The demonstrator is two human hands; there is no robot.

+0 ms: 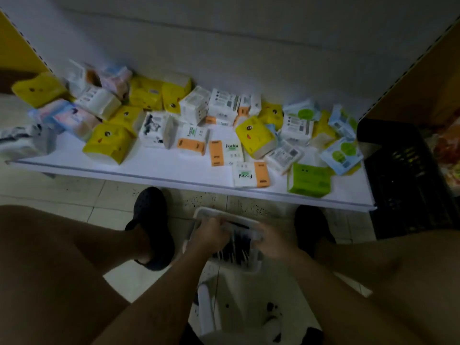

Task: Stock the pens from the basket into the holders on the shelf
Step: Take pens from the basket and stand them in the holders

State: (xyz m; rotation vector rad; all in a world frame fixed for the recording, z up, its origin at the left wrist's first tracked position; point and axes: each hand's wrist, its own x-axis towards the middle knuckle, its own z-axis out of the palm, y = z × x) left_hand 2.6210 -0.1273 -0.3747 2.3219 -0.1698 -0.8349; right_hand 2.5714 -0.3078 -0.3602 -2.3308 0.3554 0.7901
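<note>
Near the feet, a white slatted plastic basket [199,212] holds slim dark pens [236,249]. Some are gripped by the curled left hand [209,235]; the right hand's [272,244] hold cannot be told. These light, slippery barrels are probably best bundled mid-length. Beyond, soft tissue packs [254,135] are strewn to the white shelf's [161,160] front edge.

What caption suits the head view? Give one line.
Left hand and right hand in the pen basket, before a shelf strewn with tissue packs.

The white shelf [149,158] carried scattered tissue packs [221,105], most behind a green pack [308,180]; an orange-and-white pack [251,174] lay just beside it.
</note>
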